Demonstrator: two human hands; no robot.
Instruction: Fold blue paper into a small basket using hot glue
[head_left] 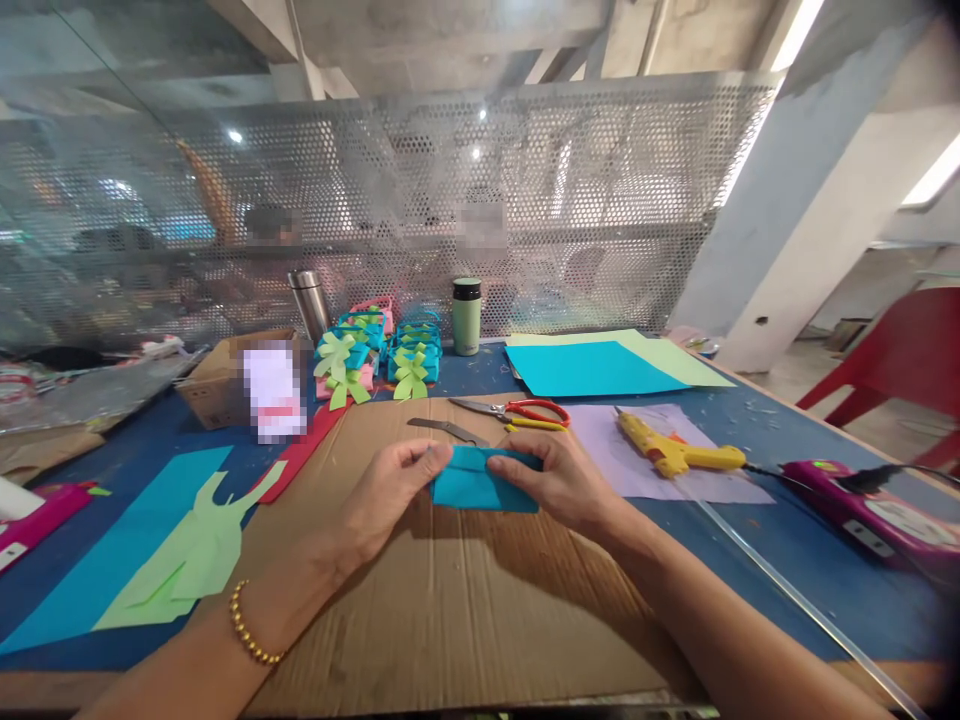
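A folded piece of blue paper (484, 488) is held above the cardboard sheet (450, 620) in the middle of the view. My left hand (394, 490) pinches its left end, thumb on top. On its right end my right hand (559, 475) grips with the thumb pressed on the near face. The fingers behind the paper are partly hidden. Just beyond it lie red-and-yellow-handled scissors (536, 412) and a second, grey metal blade tool (442, 430), partly covered by the paper.
Right of the cardboard, a yellow glue gun (675, 450) with a clear glue stick rests on purple paper (592, 440), near a magenta power strip (877, 520). Green paper cut-outs (195, 550) lie left. Finished blue boxes with bows (412, 360), a green tumbler (466, 320) and paper sheets (600, 368) stand behind.
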